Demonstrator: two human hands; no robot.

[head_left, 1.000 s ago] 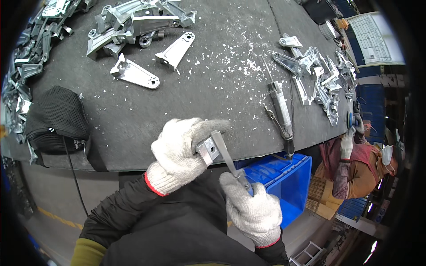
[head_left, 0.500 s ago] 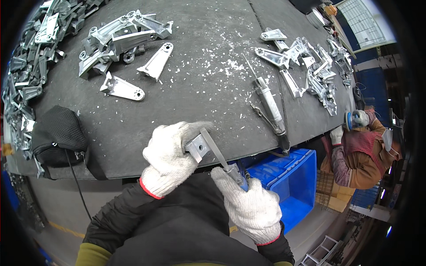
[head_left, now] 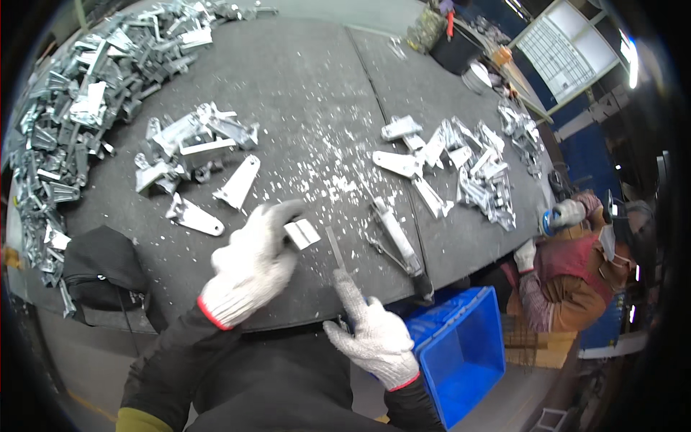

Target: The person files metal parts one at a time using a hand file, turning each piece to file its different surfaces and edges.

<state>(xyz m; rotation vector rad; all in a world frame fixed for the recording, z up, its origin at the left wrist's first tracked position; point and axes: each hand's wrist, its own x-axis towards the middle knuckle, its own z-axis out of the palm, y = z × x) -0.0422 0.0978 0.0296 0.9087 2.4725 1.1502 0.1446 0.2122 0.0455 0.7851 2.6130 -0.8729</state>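
My left hand (head_left: 255, 263), in a white knit glove with a red cuff, is closed around a silver metal bracket (head_left: 302, 234). The bracket's squared end sticks out past the fingers; the rest is hidden in the glove. My right hand (head_left: 374, 338), gloved alike, grips a flat file (head_left: 335, 248) with its index finger laid along the tool. Its narrow blade points up and away, just right of the bracket and apart from it. The palm hides most of the handle. Beyond the right hand lies a slim air tool (head_left: 394, 234) with a thin rod tip.
Brackets lie in a small group (head_left: 191, 147), a right-hand group (head_left: 461, 162) and a large heap (head_left: 93, 101). White chips (head_left: 331, 183) litter the grey table. A black bag (head_left: 104, 266) sits left; a blue crate (head_left: 461, 353) stands right. Another person (head_left: 568, 266) holds a blue tool.
The view has shifted to take in more of the far table. The bracket has come away from the file blade and turned in my left hand. My right hand still holds the file.
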